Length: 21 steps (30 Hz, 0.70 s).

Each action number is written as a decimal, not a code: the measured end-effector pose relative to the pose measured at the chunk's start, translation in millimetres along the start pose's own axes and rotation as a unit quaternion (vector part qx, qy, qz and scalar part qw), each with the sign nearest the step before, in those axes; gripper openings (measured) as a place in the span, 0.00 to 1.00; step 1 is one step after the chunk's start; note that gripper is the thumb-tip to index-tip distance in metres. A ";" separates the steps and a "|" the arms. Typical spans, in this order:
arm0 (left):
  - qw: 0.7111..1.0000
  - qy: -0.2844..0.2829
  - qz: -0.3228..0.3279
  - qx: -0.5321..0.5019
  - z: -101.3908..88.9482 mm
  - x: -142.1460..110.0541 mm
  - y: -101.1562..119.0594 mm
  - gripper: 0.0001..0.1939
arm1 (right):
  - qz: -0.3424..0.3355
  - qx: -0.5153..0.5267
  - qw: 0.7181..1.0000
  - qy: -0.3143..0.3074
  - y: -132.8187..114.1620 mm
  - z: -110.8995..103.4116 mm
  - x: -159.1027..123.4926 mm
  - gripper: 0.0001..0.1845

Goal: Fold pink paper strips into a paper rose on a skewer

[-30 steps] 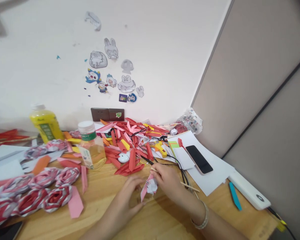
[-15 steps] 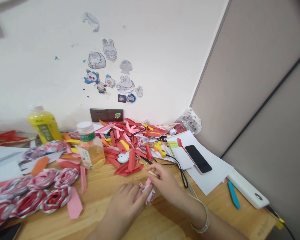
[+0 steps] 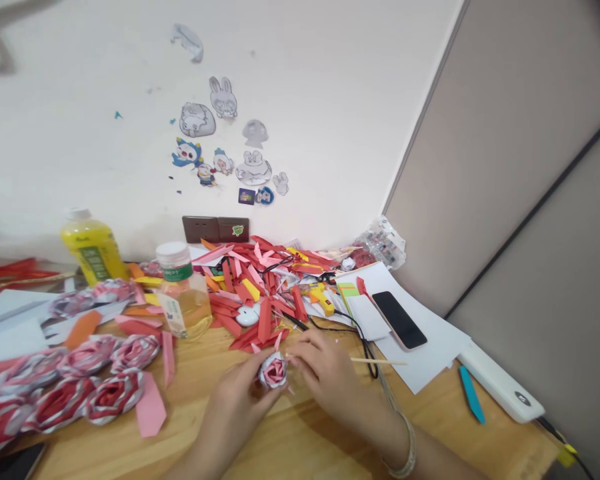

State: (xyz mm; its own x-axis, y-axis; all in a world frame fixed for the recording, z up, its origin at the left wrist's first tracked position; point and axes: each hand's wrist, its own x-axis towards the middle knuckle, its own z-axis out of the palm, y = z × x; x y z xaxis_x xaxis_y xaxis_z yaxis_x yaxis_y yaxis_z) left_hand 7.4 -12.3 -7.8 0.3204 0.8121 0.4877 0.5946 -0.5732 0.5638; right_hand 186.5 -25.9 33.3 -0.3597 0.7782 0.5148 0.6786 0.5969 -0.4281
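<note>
A small pink-and-white paper rose point(image 3: 274, 371) faces up between the thumb and fingers of my left hand point(image 3: 237, 400). Pointed pink strips stick out around its rim. My right hand point(image 3: 325, 373) is closed beside it, fingertips at the rose's right edge. From behind that hand a thin wooden stick point(image 3: 380, 361) juts out to the right, held in the fingers; its other end is hidden. Just beyond both hands lies a heap of folded red and pink paper strips point(image 3: 265, 320).
Finished paper roses point(image 3: 115, 397) fill the left side. Behind them stand a yellow drink bottle point(image 3: 94, 250) and a clear jar point(image 3: 183, 300). A yellow glue gun point(image 3: 321, 298) with its black cable, a phone point(image 3: 399, 320) on white paper, and a white power strip point(image 3: 505, 383) lie to the right.
The rose has been turned so its spiral face shows upward. My right hand has rotated, and the stick now points right instead of toward the rose.
</note>
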 end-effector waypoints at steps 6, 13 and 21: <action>0.999 0.018 0.040 -0.002 1.6 -2.2 0.3 0.19 | -0.002 0.012 1.000 -0.019 -7.2 2.5 -0.7 0.16; 0.999 0.006 0.045 0.016 2.8 -3.0 -0.8 0.16 | -0.033 0.020 0.999 -0.014 -6.6 2.3 1.0 0.14; 0.998 -0.006 0.059 0.024 3.6 -3.5 -0.4 0.15 | -0.022 0.028 0.999 0.000 -6.6 3.6 -1.0 0.11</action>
State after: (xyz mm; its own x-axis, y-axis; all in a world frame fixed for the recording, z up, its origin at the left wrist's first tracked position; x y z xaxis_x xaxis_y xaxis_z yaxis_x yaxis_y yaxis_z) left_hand 8.7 -14.5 -12.1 0.3988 0.7405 0.5410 0.5867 -0.6594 0.4700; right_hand 180.1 -29.9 33.0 -0.3880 0.7509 0.5344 0.6247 0.6406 -0.4465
